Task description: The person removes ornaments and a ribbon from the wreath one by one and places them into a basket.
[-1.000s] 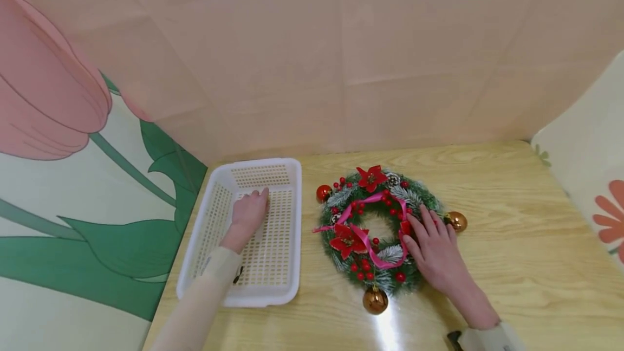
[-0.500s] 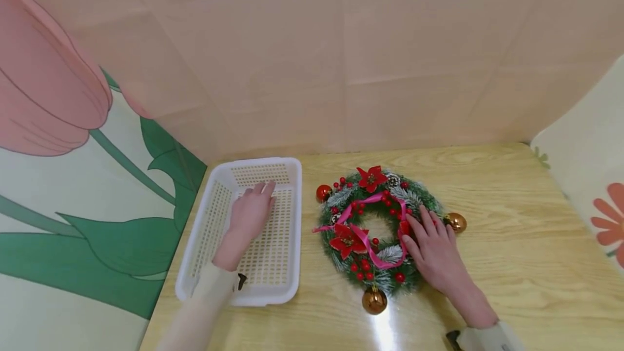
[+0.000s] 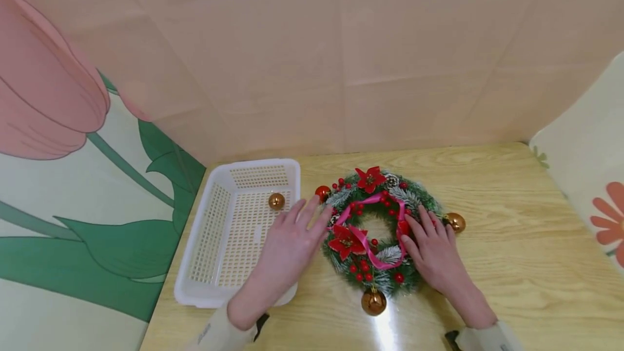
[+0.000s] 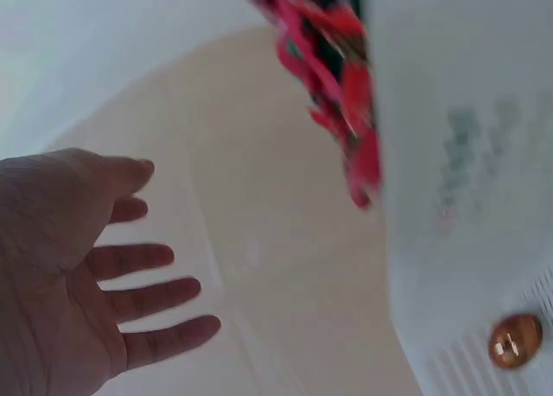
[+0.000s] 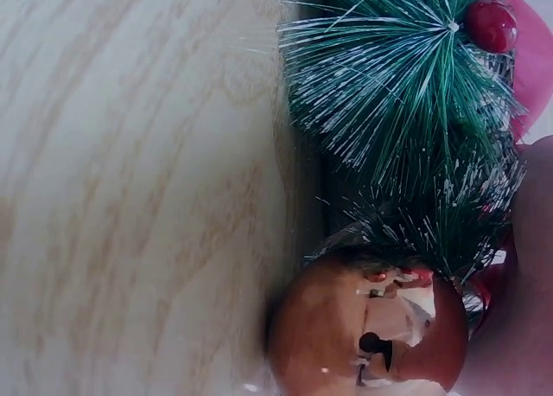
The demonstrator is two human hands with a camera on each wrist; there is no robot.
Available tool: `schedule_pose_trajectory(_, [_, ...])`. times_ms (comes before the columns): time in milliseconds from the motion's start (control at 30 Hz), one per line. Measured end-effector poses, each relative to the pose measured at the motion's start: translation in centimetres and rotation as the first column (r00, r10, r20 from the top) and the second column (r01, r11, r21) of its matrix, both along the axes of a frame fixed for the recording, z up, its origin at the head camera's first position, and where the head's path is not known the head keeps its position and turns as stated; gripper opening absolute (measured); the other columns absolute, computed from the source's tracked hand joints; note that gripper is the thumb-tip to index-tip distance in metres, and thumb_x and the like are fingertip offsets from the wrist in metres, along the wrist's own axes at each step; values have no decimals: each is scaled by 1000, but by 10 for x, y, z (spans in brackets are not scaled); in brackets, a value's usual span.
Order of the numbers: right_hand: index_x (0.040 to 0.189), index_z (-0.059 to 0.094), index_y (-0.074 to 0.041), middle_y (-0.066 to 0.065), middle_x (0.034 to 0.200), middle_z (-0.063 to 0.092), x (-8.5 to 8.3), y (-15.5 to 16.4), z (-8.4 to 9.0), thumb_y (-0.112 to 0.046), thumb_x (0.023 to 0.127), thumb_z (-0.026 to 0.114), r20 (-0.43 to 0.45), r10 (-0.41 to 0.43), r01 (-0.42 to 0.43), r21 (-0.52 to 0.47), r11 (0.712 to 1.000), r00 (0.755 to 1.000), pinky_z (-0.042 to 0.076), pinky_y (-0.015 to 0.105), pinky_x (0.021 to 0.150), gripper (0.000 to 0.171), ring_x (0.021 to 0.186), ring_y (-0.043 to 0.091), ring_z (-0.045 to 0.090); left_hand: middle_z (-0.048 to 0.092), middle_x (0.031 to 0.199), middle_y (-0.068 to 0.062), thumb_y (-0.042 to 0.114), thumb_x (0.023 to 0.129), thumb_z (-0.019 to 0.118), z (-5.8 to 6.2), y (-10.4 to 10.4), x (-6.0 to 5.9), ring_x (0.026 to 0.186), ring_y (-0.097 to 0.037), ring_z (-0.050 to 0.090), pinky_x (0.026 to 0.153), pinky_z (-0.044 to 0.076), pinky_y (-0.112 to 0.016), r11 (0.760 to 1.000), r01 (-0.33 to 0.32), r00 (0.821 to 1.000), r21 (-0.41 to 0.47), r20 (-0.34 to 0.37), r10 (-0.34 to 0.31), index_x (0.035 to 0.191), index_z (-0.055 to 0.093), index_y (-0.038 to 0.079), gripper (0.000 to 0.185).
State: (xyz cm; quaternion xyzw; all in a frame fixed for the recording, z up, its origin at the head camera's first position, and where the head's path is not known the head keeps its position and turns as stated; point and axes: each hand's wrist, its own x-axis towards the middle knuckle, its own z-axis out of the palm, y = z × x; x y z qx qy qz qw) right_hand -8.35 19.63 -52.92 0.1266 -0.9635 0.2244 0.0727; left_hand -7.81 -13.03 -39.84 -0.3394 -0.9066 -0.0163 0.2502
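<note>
A green Christmas wreath with red flowers, berries and a loose pink ribbon lies on the table. My right hand rests on its right side with the fingers spread. Over the basket's right rim and close to the wreath's left side is my left hand, its fingers extended and holding nothing. A copper bauble sits inside the white plastic basket; the left wrist view shows that bauble too. Near the left fingertips a red bauble hangs at the wreath's edge.
More copper baubles stick out from the wreath, one at the front and one at the right. The wooden table meets a pink-beige wall covering behind and a tulip-patterned panel at left.
My left hand has lifted out of the basket and moved right toward the wreath, leaving a copper bauble in the basket. The right hand has stayed on the wreath.
</note>
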Motion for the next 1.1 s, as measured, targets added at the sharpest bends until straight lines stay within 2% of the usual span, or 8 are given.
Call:
schedule_pose_trajectory(167, [149, 48, 0, 28, 163, 23, 0, 0, -1, -35, 109, 48, -4, -7, 7, 2, 1000, 1000, 17, 80, 106, 53, 143, 55, 25, 58, 145, -14, 33, 96, 72, -10, 29, 34, 126, -35, 60, 91, 58, -46, 981, 189, 982, -29, 6, -189, 140, 63, 16, 47])
schedule_pose_trajectory(267, [149, 49, 0, 29, 163, 24, -1, 0, -1, -35, 109, 47, -17, -15, 15, 10, 1000, 1000, 18, 81, 105, 53, 143, 55, 26, 59, 145, -11, 33, 98, 70, -24, 41, 49, 128, -31, 58, 93, 57, -44, 965, 251, 968, -75, 51, -247, 141, 63, 19, 46])
schedule_pose_trajectory(367, [148, 49, -1, 29, 163, 25, -1, 0, -1, -35, 109, 48, -21, -17, 18, 14, 1000, 1000, 18, 81, 105, 52, 143, 55, 26, 60, 143, -7, 36, 100, 67, -42, 48, 57, 128, -28, 57, 91, 58, -40, 949, 291, 956, -119, 84, -283, 140, 63, 22, 43])
schedule_pose_trajectory(500, [148, 49, -1, 29, 162, 26, -1, 0, -1, -35, 109, 48, -22, -17, 18, 23, 1000, 1000, 18, 80, 106, 52, 142, 55, 27, 62, 139, -4, 33, 106, 56, -63, 55, 63, 124, -24, 59, 89, 57, -37, 928, 331, 944, -174, 76, -322, 137, 65, 25, 34])
schedule_pose_trajectory(633, [148, 49, -1, 29, 162, 26, -1, 0, 0, -36, 109, 47, -15, -20, 20, 23, 1000, 1000, 19, 79, 106, 53, 142, 55, 26, 63, 139, -3, 29, 109, 49, -74, 62, 66, 124, -23, 60, 92, 56, -38, 916, 349, 936, -199, 109, -334, 139, 63, 25, 34])
schedule_pose_trajectory(833, [147, 50, -1, 30, 161, 28, -2, -1, 2, -35, 109, 48, -17, -17, 18, 22, 1000, 1000, 20, 79, 105, 51, 142, 55, 28, 61, 139, -1, 31, 107, 51, -92, 76, 67, 124, -21, 58, 90, 56, -35, 893, 381, 923, -239, 154, -353, 136, 65, 26, 33])
schedule_pose_trajectory(967, [146, 51, -1, 30, 161, 28, -2, -1, 3, -34, 109, 49, -21, -17, 17, 18, 1000, 1000, 20, 79, 105, 50, 142, 55, 28, 59, 139, 0, 35, 104, 53, -103, 85, 67, 125, -21, 55, 90, 53, -33, 866, 403, 914, -295, 178, -364, 133, 67, 27, 33])
schedule_pose_trajectory(1100, [146, 52, 0, 30, 161, 28, -3, -1, 0, -34, 109, 49, -20, -19, 20, 18, 1000, 1000, 20, 79, 105, 50, 141, 55, 28, 59, 140, 1, 38, 104, 53, -110, 91, 65, 127, -21, 53, 91, 51, -34, 846, 402, 915, -350, 200, -352, 135, 65, 28, 35])
